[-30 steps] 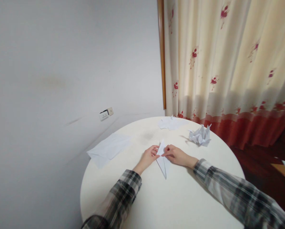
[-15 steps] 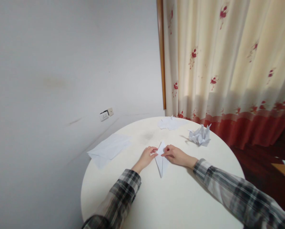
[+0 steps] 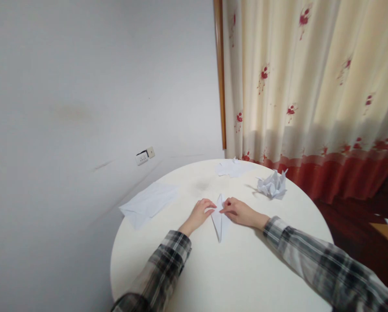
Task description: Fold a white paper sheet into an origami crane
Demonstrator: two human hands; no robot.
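Item: folded white paper (image 3: 219,220), narrow kite-shaped, lay flat near the middle of the round tabletop (image 3: 246,277). Left hand (image 3: 200,212) and right hand (image 3: 237,211) each pinched its upper flaps; folding appeared partway, several creases made. Finished crumpled-looking figure (image 3: 272,185) stood toward the far right edge, loose sheets (image 3: 148,201) at the left edge.

No legible text (anywhere visible)

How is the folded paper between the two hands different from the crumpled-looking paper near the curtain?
The folded paper lies flat on the round table as a narrow, pointed shape; the paper model stands up, bushy with many points. The left hand and right hand both touch the folded paper; nothing touches the paper model. The folded paper sits mid-table, the model nearer the curtain. Both are white.
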